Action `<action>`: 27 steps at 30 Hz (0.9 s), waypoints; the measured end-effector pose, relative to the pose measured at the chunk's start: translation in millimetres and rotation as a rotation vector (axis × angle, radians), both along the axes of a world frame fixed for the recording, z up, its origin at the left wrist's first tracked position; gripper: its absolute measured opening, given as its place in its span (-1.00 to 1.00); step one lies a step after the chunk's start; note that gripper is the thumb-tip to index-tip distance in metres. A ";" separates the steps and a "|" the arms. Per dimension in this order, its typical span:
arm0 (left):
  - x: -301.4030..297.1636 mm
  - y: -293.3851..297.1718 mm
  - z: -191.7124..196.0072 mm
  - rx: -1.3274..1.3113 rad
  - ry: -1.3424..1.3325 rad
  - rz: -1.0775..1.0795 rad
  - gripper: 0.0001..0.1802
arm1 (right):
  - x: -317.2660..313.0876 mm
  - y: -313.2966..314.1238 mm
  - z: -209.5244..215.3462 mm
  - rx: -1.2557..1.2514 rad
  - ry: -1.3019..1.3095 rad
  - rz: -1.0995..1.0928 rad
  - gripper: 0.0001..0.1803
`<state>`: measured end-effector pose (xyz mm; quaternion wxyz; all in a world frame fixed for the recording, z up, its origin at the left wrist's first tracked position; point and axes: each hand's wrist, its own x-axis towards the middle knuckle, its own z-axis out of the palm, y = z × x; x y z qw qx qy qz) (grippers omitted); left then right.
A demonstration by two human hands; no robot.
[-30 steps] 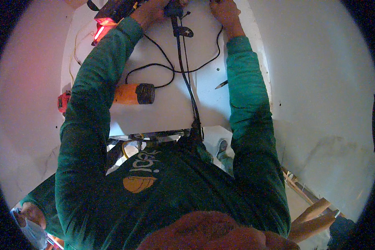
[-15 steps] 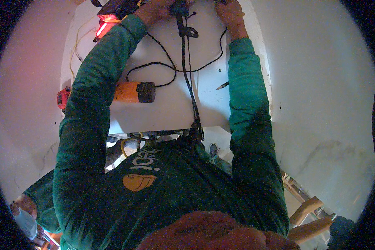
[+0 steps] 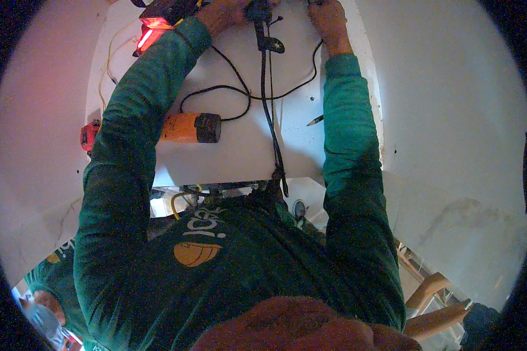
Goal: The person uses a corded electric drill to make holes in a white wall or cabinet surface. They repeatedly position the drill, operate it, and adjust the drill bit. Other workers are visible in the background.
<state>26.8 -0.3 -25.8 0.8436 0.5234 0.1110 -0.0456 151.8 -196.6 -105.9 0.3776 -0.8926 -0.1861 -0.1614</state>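
Observation:
At the top edge, my left hand (image 3: 225,14) is closed around a black corded tool (image 3: 259,13), whose upper part is cut off by the picture. From it a thick black cable (image 3: 267,105) runs down toward my body, with a small black tab (image 3: 272,45) on it. My right hand (image 3: 329,23), to the right, has its fingers bent together on something small and dark, mostly out of view. Between my forearms, on the white board (image 3: 228,161), lie a looped thin black cord (image 3: 216,88), an orange cylindrical tool with a black end (image 3: 184,128) and a pencil (image 3: 315,120).
A red-lit lamp (image 3: 149,40) and a dark case (image 3: 167,10) are beside my left forearm. A small red object (image 3: 89,136) lies below them. Pale walls rise on both sides. Another person's sleeve (image 3: 52,269) shows at lower left, tan bar-like shapes (image 3: 433,319) at lower right.
The view has shifted slightly. My hands and the black tool sit a little farther right in the picture. More of the other person's green sleeve shows at lower left.

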 end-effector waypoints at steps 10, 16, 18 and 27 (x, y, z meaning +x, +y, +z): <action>-6.2 2.1 3.9 0.047 -0.001 0.009 -0.79 | -12.4 6.0 14.4 0.065 0.068 0.027 -0.66; 16.0 -3.0 -12.4 -0.042 -0.024 -0.063 -0.82 | 15.1 -13.5 -7.1 0.059 -0.048 0.082 -0.70; 7.9 4.6 -10.0 -0.067 -0.040 -0.020 -0.83 | 6.7 -2.4 3.1 0.115 0.008 0.100 -0.71; -3.7 -11.5 10.6 0.000 0.060 0.007 -0.83 | 7.3 -4.1 2.9 -0.008 0.015 0.037 -0.65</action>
